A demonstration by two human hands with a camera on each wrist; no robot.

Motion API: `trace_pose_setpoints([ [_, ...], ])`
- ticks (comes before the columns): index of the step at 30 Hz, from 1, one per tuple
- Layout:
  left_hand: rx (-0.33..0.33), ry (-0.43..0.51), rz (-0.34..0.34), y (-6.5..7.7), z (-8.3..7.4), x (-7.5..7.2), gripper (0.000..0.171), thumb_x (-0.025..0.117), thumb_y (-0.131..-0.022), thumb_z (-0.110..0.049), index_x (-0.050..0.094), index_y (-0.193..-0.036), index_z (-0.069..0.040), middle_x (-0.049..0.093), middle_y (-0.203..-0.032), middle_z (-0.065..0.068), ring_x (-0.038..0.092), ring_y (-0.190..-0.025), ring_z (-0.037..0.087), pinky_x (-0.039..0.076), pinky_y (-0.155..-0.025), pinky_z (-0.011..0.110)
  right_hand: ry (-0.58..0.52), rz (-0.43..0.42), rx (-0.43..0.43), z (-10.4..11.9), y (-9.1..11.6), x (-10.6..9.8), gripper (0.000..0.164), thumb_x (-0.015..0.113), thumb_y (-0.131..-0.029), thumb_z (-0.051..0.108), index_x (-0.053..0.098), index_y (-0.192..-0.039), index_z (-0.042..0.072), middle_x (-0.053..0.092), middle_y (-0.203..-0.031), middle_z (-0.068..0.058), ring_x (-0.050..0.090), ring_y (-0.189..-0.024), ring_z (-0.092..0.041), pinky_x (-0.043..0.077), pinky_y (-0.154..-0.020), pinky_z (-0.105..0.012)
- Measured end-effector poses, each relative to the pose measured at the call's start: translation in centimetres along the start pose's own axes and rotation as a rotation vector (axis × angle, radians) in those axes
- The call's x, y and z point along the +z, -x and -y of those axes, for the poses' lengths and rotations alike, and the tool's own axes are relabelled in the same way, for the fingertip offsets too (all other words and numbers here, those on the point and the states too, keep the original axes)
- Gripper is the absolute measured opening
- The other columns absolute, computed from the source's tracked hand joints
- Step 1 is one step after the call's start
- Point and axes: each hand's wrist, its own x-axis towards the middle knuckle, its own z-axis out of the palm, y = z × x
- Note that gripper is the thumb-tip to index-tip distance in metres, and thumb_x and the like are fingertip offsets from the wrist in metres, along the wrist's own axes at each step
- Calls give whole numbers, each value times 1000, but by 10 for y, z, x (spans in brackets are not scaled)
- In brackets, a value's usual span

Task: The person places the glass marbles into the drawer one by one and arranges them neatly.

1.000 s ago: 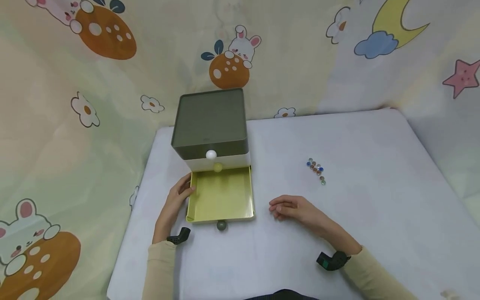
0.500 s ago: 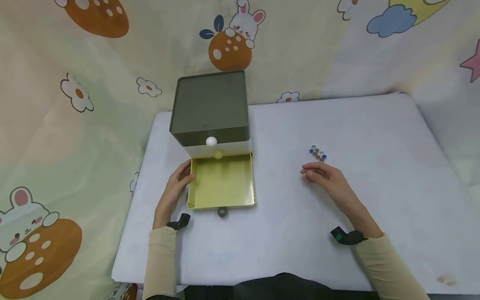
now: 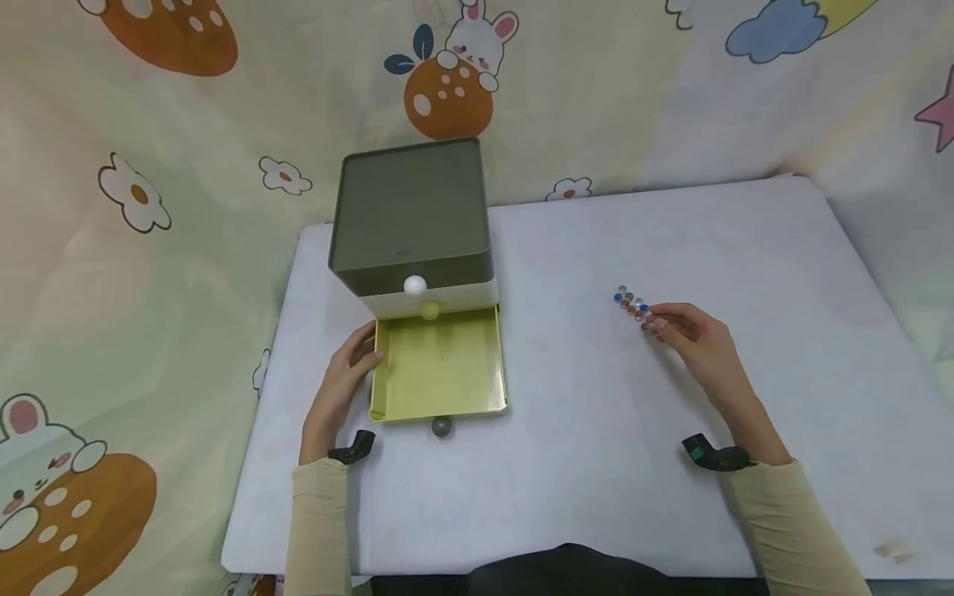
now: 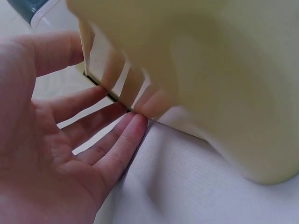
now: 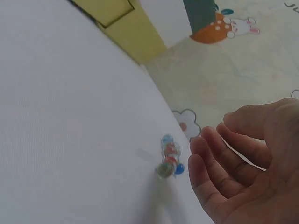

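Observation:
A drawer box (image 3: 410, 215) with a dark green top stands on the table, its yellow-green bottom drawer (image 3: 440, 364) pulled out and bare inside. My left hand (image 3: 346, 377) holds the drawer's left side wall, thumb over the rim and fingers against the outer face. In the left wrist view, the fingertips (image 4: 138, 121) touch the glossy side wall (image 4: 110, 60) near its lower edge. On the right, my right hand (image 3: 696, 339) is at the near end of a small cluster of glass marbles (image 3: 629, 304). Its fingers (image 5: 224, 172) are loosely bent with nothing between them in the right wrist view.
The white-covered table (image 3: 566, 463) extends to both sides of the box. A printed cloth (image 3: 596, 91) hangs behind it. Round knobs stick out from the drawer fronts, including a dark knob (image 3: 442, 426) on the pulled-out drawer.
My right hand has moved right and away from me, from beside the drawer to the marbles. The left hand stays at the drawer. The head view has shifted slightly.

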Motion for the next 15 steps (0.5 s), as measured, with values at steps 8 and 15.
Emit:
trace_pose_setpoints([
  [8, -4, -11, -12, 2, 1, -1, 66, 63, -104, -35, 36, -163, -26, 39, -167, 6, 38, -154, 29, 20, -130, 57, 230, -55, 43, -7, 1, -6, 37, 62, -106, 31, 66, -134, 8, 72, -123, -19, 61, -96, 11, 48, -80, -5],
  [15, -2, 12, -5, -1, 1, 0, 63, 63, -104, -34, 37, -162, -28, 38, -168, 2, 38, -153, 27, 21, -130, 54, 308, -65, 15, -19, 1, -11, 36, 63, -105, 27, 67, -133, 4, 71, -121, -20, 55, -93, 18, 44, -80, -3],
])
